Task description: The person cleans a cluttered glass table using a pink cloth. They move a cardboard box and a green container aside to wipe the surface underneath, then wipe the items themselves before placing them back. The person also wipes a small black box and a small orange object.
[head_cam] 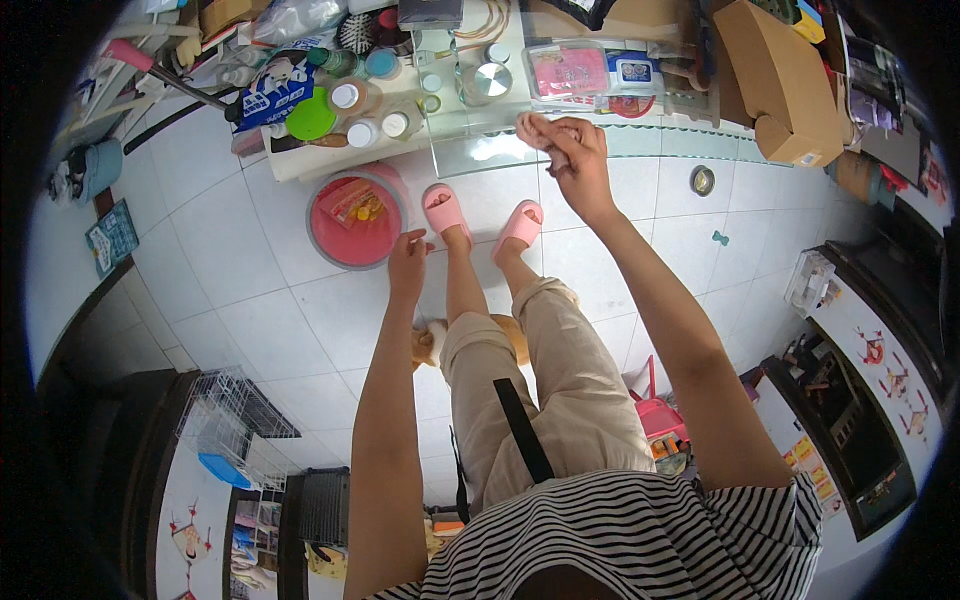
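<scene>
My right hand [585,166] grips a crumpled pinkish cloth [534,131] over the front edge of a glass tabletop [480,154]. My left hand [409,264] hangs low with its fingers loosely bent and nothing visible in it. Beside that hand, on the tiled floor, stands a round pink bin [352,244] with a grey rim, holding a red wrapper [346,201] and some yellow scraps. Behind the glass edge lie a clear case with a pink insert [568,70] and a blue-and-white packet [634,71]. A glass jar with a silver lid [493,79] stands to their left.
Several bottles [364,133], a green round lid [311,114] and a hairbrush [356,31] crowd the table's left. A cardboard box [784,82] is at the right. A small metal bowl [703,180] sits on the floor. A brown-and-white animal [429,343] is by my legs.
</scene>
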Motion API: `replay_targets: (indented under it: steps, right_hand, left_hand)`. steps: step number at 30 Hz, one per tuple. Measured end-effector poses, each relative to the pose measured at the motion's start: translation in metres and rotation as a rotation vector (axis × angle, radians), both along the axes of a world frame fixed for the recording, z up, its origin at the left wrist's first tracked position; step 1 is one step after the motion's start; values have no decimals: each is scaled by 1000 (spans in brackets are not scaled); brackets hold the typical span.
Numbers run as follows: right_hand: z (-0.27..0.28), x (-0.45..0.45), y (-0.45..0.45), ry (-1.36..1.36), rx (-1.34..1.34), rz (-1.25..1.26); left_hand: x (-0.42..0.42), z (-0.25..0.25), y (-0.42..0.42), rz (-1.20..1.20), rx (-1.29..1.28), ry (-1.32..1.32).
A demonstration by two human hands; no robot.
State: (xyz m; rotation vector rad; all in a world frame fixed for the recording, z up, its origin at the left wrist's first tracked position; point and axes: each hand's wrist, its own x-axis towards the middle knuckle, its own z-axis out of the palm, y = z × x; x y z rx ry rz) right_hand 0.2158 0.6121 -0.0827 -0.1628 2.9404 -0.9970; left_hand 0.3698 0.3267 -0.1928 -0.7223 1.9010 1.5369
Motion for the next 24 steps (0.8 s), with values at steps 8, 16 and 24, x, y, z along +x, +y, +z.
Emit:
replay_targets:
  steps: [8,16,24]
  right_hand:
    - [-21,23,-59,-6,514,282]
    - [-4,24,-22,-55,702,442]
    - [-9,8,-55,23,614,432]
  left_hand:
    - [-70,38,43,119,30,200]
    - [-123,57,65,71,-104,249]
    - [-124,26,64,85,-83,245]
